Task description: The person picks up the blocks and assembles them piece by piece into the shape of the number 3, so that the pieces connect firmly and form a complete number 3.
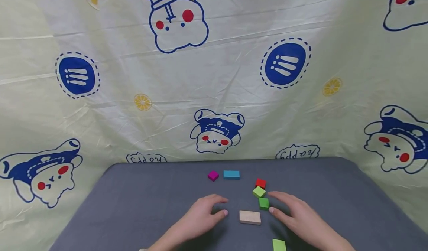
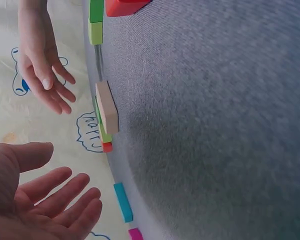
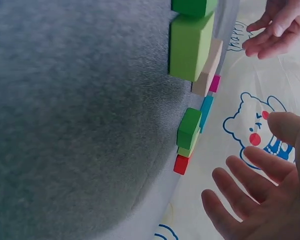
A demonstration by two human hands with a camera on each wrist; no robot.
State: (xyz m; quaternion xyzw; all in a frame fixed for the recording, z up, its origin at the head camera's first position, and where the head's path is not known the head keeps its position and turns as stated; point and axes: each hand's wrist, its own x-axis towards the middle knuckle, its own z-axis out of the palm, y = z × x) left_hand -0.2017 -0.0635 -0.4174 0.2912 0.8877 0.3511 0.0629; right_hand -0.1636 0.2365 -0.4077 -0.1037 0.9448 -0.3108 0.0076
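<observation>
Between the left hand and the right hand, saw a pale wooden rectangular block lying flat on the table, touched by neither. Found the left hand raised clear of the cloth, fingers loosely bent, thumb well apart, gripping nothing. Found the right likewise raised, fingers spread and relaxed, with nothing held. Near the right thumb, noted a green square block, then a lime-green block set at an angle and a red block behind; could not tell whether touching. Farther back, spotted a blue rectangular block and, just left, a magenta block. Closer to the person, saw a second lime-green block, cut off in the head view. At the edges of the wrist views, glimpsed another green block and another red block. Under everything, saw a dark grey cloth-covered table; beyond, a pale curtain printed with blue cartoon animals.
</observation>
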